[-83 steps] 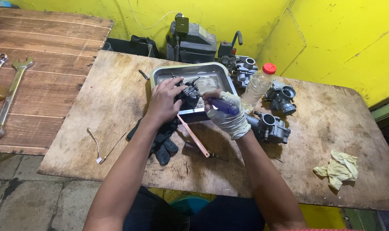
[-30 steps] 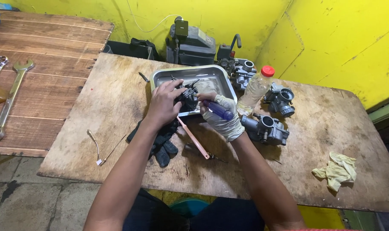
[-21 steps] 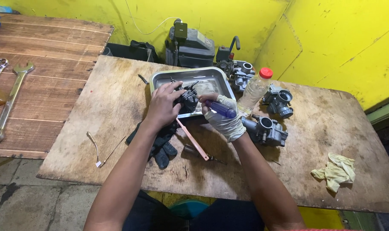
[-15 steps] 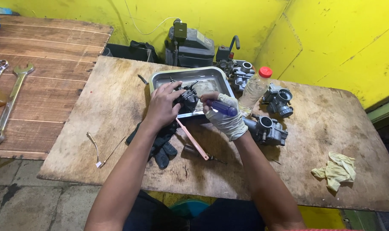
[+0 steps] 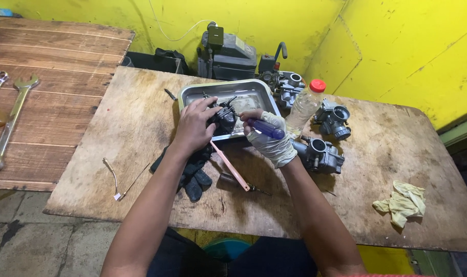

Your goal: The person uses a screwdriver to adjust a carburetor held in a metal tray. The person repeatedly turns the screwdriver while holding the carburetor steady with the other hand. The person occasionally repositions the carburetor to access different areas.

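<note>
Left hand (image 5: 193, 127) bare, grip closed around dark carburetor part (image 5: 224, 117), holding it over front edge of metal tray (image 5: 192, 92). Right hand (image 5: 268, 137) in pale glove, grip wrapped tight on blue-handled screwdriver (image 5: 265, 128), tip pointing toward part. Tray sits on wooden worktop (image 5: 141, 107). Pink toothbrush (image 5: 230, 166) and black glove (image 5: 192, 177) lie just below left hand. Plastic bottle with red cap (image 5: 306, 102) and grey carburetor (image 5: 319, 155) near right hand. Yellow rag (image 5: 403, 202) well apart, at right.
</note>
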